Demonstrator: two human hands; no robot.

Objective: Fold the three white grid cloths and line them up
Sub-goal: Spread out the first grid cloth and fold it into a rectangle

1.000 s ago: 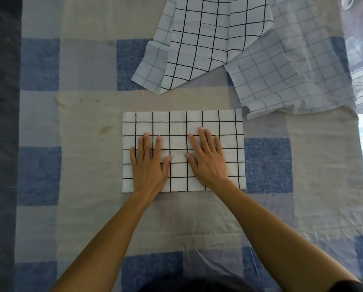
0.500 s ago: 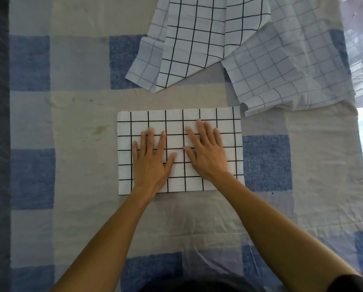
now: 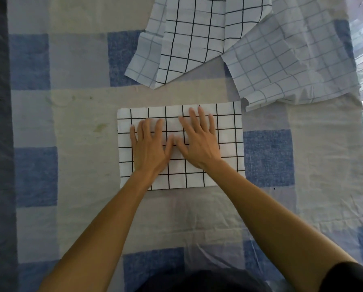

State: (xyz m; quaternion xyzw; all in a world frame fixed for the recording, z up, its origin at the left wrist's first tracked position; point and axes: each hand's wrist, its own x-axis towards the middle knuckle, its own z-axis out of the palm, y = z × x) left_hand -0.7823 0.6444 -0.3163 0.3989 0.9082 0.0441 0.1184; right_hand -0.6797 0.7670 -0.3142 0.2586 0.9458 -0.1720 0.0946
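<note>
**Both hands flat on the folded cloth, two cloths still loose beyond**

At the near right edge a dark sleeve [image 3: 349, 277] covers the upper arm. Both bare forearms reach away over the checked cover [image 3: 81, 165], a blue, grey and beige cloth spread on the counter.

The left hand [image 3: 149, 148] and right hand [image 3: 199, 142] lie palm down, side by side, on the folded cloth [image 3: 229, 127]. The grip of each hand is apart: the fingers are straight, slightly spread and pressed flat, pinching nothing. The thumbs point toward each other and their tips are very close; whether they touch I cannot tell. The right hand sits a little farther than the left.

The folded cloth is a neat white rectangle with a black grid, long side running left to right, in the middle of the scene. Its right edge borders a blue square of the cover. Faint stains [image 3: 100, 127] mark the beige patch to its left.

Farther off, the other two cloths lie unfolded. The black-grid cloth [image 3: 193, 39] is far centre, rumpled, with a paler flap turned over on its left, and it runs off the far edge. The pale cloth [image 3: 292, 60], with a faint grey grid, spreads at far right, creased. Its near left corner comes just beside the folded cloth's far right corner. The black-grid cloth's right edge lies against the pale cloth.
</note>
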